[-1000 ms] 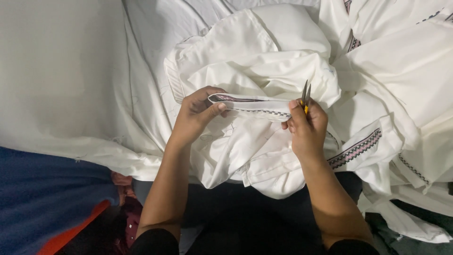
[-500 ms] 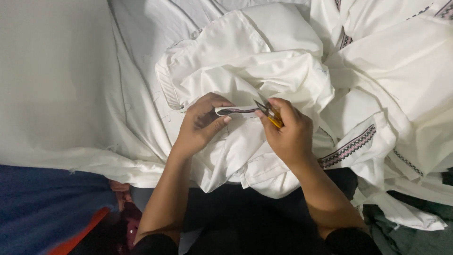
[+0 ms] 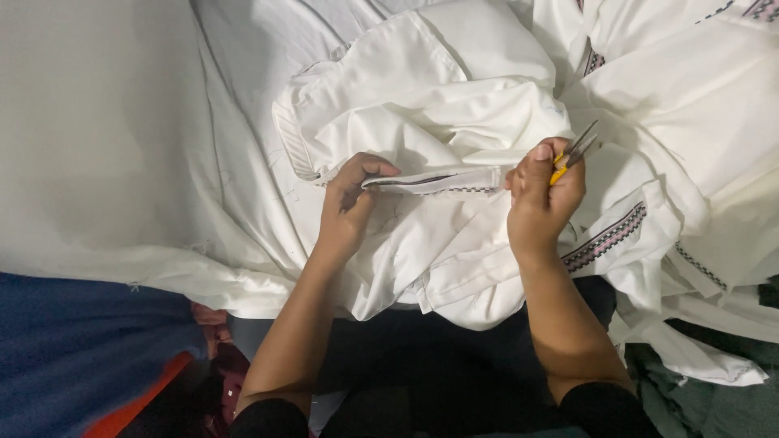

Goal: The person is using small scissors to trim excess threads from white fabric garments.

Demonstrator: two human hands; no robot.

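A white garment [image 3: 454, 89] lies bunched on a white sheet. Between my hands a narrow trimmed band [image 3: 438, 180] of it, with a dark patterned edge, is stretched flat. My left hand [image 3: 349, 203] pinches the band's left end between thumb and fingers. My right hand [image 3: 540, 199] pinches the band's right end and also holds small yellow-handled snips [image 3: 572, 150], whose blades point up and to the right, away from the band.
More white garments with dark embroidered trim [image 3: 604, 235] are piled at the right. A pale sheet [image 3: 105, 138] covers the left. A blue cloth [image 3: 73, 349] with an orange edge lies at lower left. Dark clothing fills the bottom middle.
My hands have drawn apart, pulling the band out longer and taut. The right hand moved rightward with the snips, whose blades now point away from the band.
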